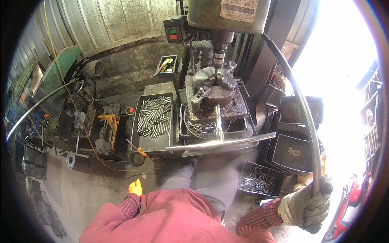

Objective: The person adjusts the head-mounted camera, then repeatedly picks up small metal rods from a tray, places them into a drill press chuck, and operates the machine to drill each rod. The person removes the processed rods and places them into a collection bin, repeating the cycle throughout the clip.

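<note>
My right hand, in a grey work glove, is wrapped round the lower end of a long curved metal lever that comes down from the drill press head. Away from the machine, my left hand hangs low beside my body in an orange glove; its fingers are too foreshortened to read, and nothing shows in it. The drill chuck points down with its bit over a round jawed workholding chuck on the press table. A bright T-shaped handle juts out in front of that table.
A tray of short metal pins stands left of the press. At its lower right is a bin of similar pins, with dark trays behind. A switch box hangs beside the head. Another greasy machine occupies the left.
</note>
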The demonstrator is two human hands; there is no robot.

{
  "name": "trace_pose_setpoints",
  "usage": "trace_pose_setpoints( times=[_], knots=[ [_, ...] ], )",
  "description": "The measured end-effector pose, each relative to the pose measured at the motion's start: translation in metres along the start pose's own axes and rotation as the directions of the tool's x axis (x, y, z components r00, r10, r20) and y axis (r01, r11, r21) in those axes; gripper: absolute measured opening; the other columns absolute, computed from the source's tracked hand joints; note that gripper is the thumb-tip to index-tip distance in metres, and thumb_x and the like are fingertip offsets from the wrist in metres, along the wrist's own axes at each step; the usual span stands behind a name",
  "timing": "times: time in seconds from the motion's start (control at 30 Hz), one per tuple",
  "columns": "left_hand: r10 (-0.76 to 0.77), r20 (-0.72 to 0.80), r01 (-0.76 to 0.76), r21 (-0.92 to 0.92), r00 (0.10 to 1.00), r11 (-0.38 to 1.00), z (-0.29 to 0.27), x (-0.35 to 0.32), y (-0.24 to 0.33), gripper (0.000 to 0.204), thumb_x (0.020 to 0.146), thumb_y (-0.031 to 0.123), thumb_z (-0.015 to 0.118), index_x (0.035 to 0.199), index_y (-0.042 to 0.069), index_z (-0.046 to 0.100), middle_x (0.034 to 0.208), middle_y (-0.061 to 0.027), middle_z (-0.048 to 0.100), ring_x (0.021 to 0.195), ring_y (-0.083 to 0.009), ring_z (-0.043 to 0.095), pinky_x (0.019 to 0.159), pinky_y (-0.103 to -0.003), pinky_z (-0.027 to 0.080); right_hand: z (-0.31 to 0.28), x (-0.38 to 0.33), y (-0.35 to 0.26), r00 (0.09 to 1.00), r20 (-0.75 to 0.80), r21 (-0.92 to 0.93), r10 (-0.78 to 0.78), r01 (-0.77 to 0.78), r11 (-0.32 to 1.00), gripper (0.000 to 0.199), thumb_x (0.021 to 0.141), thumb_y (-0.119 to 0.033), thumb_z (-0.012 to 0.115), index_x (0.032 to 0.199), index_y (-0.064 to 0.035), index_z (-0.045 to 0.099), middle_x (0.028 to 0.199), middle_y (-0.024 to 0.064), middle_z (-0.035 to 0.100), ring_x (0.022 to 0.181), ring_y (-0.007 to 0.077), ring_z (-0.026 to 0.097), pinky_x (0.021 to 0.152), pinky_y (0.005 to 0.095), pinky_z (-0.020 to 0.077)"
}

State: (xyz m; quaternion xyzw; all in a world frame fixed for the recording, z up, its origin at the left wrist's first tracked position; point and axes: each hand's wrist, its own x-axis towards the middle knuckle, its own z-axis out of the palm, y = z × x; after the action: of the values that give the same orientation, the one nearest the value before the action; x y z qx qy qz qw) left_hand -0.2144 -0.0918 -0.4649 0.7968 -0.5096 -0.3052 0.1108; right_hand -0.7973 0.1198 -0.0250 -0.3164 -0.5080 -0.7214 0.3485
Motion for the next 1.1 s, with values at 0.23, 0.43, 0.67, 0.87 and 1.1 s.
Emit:
trace_pose_setpoints(
  times=[0.23,0.43,0.67,0.87,1.1],
  knots=[
    [-0.019,0.026,0.019,0.001,0.999,1.000,-0.007,-0.008,0.014,0.050,0.106,0.045,0.055,0.105,0.000,0.076,0.104,-0.0237,0.076,0.101,-0.0412,0.073,0.090,-0.049,0.054,0.004,0.017,0.040,0.810,-0.017,0.976,0.586,-0.115,0.188,0.043,0.098,-0.053,0.073,0.069,-0.0236,0.061,0.060,-0.0092,0.057,0.052,0.0115,0.056,0.051,0.0315,0.0368],
    [-0.002,0.033,0.002,0.010,0.999,1.000,-0.002,-0.007,0.017,0.052,0.106,0.047,0.055,0.110,0.001,0.077,0.109,-0.0237,0.076,0.107,-0.0413,0.073,0.093,-0.049,0.054,0.011,0.032,0.051,0.836,-0.049,0.961,0.547,-0.110,0.254,0.043,0.094,-0.057,0.077,0.069,-0.0255,0.063,0.061,-0.0104,0.060,0.054,0.0121,0.060,0.052,0.0336,0.0396],
    [0.000,0.020,0.000,0.003,1.000,1.000,-0.001,-0.009,0.012,0.053,0.105,0.049,0.056,0.107,0.001,0.078,0.105,-0.0242,0.076,0.105,-0.0435,0.072,0.091,-0.050,0.054,0.015,0.034,0.044,0.807,-0.027,0.971,0.590,-0.120,0.209,0.047,0.093,-0.060,0.077,0.066,-0.0248,0.060,0.057,-0.0114,0.058,0.053,0.0109,0.061,0.052,0.0324,0.0426],
    [0.024,-0.039,-0.023,0.022,0.999,1.000,-0.002,-0.010,0.004,0.054,0.105,0.050,0.057,0.104,0.000,0.077,0.099,-0.0232,0.077,0.097,-0.0407,0.073,0.086,-0.049,0.055,0.020,0.036,0.033,0.915,0.209,0.962,0.345,-0.257,0.097,0.053,0.097,-0.059,0.070,0.060,-0.0267,0.053,0.051,-0.0117,0.051,0.045,0.0111,0.055,0.048,0.0324,0.0403],
    [-0.004,-0.034,0.005,0.014,0.999,1.000,0.010,-0.002,-0.002,0.054,0.105,0.051,0.059,0.102,0.000,0.077,0.094,-0.0220,0.077,0.091,-0.0374,0.074,0.083,-0.047,0.055,0.028,0.039,0.028,0.840,-0.055,0.944,0.539,-0.132,0.303,0.053,0.101,-0.058,0.064,0.062,-0.0276,0.047,0.050,-0.0125,0.046,0.043,0.0115,0.051,0.045,0.0340,0.0334]
  ],
)
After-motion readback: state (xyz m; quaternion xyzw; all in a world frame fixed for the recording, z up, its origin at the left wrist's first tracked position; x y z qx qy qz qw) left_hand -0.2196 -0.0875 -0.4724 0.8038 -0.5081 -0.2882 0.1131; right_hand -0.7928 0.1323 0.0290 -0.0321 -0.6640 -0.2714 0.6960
